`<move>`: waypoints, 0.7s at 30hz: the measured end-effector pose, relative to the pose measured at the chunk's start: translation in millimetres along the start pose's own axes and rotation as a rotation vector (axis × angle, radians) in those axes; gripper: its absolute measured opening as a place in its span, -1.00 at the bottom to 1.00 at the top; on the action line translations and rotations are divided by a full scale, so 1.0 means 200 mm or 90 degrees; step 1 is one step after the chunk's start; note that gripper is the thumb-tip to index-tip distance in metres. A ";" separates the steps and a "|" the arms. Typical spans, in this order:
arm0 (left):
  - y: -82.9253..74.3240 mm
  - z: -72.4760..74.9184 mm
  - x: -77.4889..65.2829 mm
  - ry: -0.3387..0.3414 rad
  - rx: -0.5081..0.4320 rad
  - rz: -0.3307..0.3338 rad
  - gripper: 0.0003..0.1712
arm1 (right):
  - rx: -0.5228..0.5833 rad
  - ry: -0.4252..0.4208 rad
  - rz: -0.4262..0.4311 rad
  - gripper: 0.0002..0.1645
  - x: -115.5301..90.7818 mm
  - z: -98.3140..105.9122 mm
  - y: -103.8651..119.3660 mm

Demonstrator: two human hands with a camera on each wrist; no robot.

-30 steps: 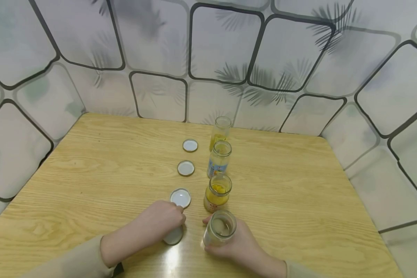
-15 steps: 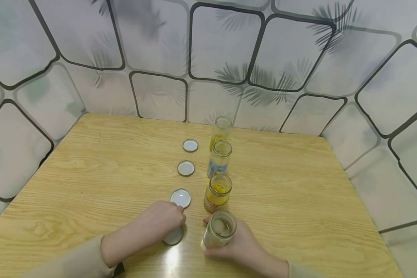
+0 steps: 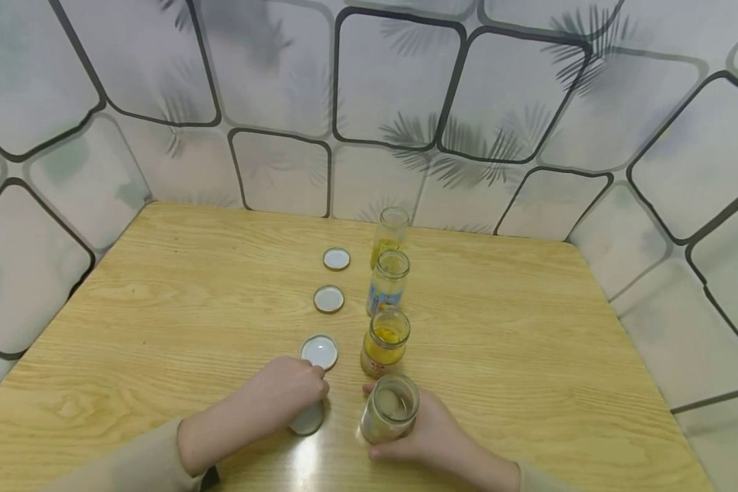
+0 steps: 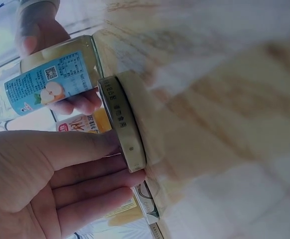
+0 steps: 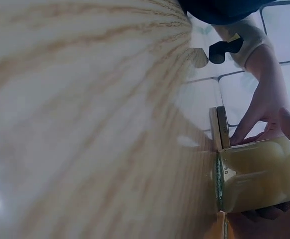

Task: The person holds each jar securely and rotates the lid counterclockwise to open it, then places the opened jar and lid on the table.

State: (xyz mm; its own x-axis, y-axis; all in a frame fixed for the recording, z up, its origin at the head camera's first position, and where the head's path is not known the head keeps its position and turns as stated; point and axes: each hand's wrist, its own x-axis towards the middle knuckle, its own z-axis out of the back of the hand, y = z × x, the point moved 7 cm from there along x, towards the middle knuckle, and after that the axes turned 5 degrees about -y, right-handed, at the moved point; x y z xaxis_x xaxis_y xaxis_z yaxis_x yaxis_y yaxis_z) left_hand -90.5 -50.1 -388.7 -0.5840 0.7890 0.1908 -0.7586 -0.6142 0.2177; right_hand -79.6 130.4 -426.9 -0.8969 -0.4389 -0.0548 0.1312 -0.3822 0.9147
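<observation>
Nearest the body, an uncapped glass jar (image 3: 386,418) stands upright on the table. Pale chunks fill it in the right wrist view, and its blue fruit label (image 4: 50,82) faces the left wrist camera. My right hand (image 3: 433,434) curves loosely round it from the right, thumb at the near side. To its left lies a jar lid (image 3: 308,419), flat on the wood. My left hand (image 3: 285,386) pinches the lid's edge, thumb against the printed rim (image 4: 120,122); from above, the hand hides part of the lid.
Several open glass jars form a row going back, such as the one with yellow contents (image 3: 385,345). Left of them lie more lids, white inside up: one near (image 3: 320,351), one middle (image 3: 329,298), one far (image 3: 336,258). A patterned backdrop (image 3: 375,178) encloses the wooden table (image 3: 178,301).
My right hand has loosened and shifted slightly right, its thumb sliding toward the jar's near side. The left hand, jars and lids stay where they were.
</observation>
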 end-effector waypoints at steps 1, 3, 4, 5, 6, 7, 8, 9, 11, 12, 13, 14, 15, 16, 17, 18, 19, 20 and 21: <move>0.00 0.00 0.00 -0.002 0.002 -0.002 -0.81 | -0.001 -0.001 0.002 -0.06 0.00 0.00 0.00; 0.00 -0.01 0.00 -0.004 0.006 -0.003 -0.80 | -0.006 -0.003 0.003 -0.05 -0.01 0.01 0.00; 0.00 -0.01 0.00 -0.002 0.006 -0.001 -0.80 | -0.012 -0.003 0.001 -0.05 -0.01 0.02 0.00; 0.01 -0.01 -0.01 0.001 0.005 0.000 -0.79 | -0.018 -0.002 -0.001 -0.04 -0.02 0.02 -0.01; 0.01 -0.02 -0.02 0.003 0.006 0.002 -0.78 | -0.027 -0.001 -0.002 -0.04 -0.02 0.03 -0.01; 0.02 -0.02 -0.02 0.000 0.007 0.003 -0.78 | -0.038 0.000 -0.005 -0.05 -0.03 0.04 -0.01; 0.02 -0.02 -0.03 0.000 0.007 0.007 -0.77 | -0.049 0.000 -0.014 -0.05 -0.04 0.05 -0.01; 0.03 -0.02 -0.04 -0.001 0.007 0.010 -0.76 | -0.057 0.001 -0.023 -0.06 -0.04 0.06 -0.02; 0.05 -0.02 -0.06 -0.008 0.008 0.020 -0.75 | -0.072 0.001 -0.043 -0.07 -0.06 0.08 -0.03; 0.06 -0.01 -0.07 -0.017 0.009 0.026 -0.74 | -0.075 0.002 -0.055 -0.08 -0.06 0.10 -0.04; 0.07 -0.01 -0.08 -0.021 0.010 0.033 -0.73 | -0.077 0.001 -0.059 -0.08 -0.07 0.11 -0.04; 0.08 0.00 -0.09 -0.021 0.008 0.041 -0.72 | -0.078 0.001 -0.061 -0.08 -0.07 0.13 -0.05; 0.09 0.01 -0.10 -0.025 0.004 0.047 -0.69 | -0.080 0.001 -0.060 -0.09 -0.07 0.14 -0.05; 0.10 0.01 -0.10 -0.027 0.004 0.053 -0.66 | -0.080 0.001 -0.059 -0.08 -0.08 0.16 -0.05; 0.11 0.02 -0.11 -0.026 0.001 0.059 -0.64 | -0.080 0.000 -0.058 -0.08 -0.08 0.18 -0.05; 0.12 0.02 -0.12 -0.024 -0.001 0.065 -0.61 | -0.083 0.000 -0.047 -0.08 -0.08 0.20 -0.05; 0.14 0.02 -0.12 -0.020 -0.007 0.074 -0.60 | -0.090 -0.002 -0.039 -0.09 -0.08 0.22 -0.05; 0.15 0.02 -0.13 -0.018 -0.015 0.082 -0.60 | -0.096 -0.004 -0.035 -0.10 -0.09 0.24 -0.05; 0.17 0.02 -0.13 -0.014 -0.020 0.088 -0.60 | -0.100 -0.007 -0.037 -0.13 -0.09 0.26 -0.05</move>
State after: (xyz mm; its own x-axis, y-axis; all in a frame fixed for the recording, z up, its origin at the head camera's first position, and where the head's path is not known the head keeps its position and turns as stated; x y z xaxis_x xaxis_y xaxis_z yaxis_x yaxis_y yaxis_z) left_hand -99.3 -91.8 -382.6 -0.6778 0.6956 0.2384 -0.6798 -0.7163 0.1574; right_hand -87.3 184.9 -414.5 -0.9091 -0.4043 -0.1003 0.1429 -0.5288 0.8367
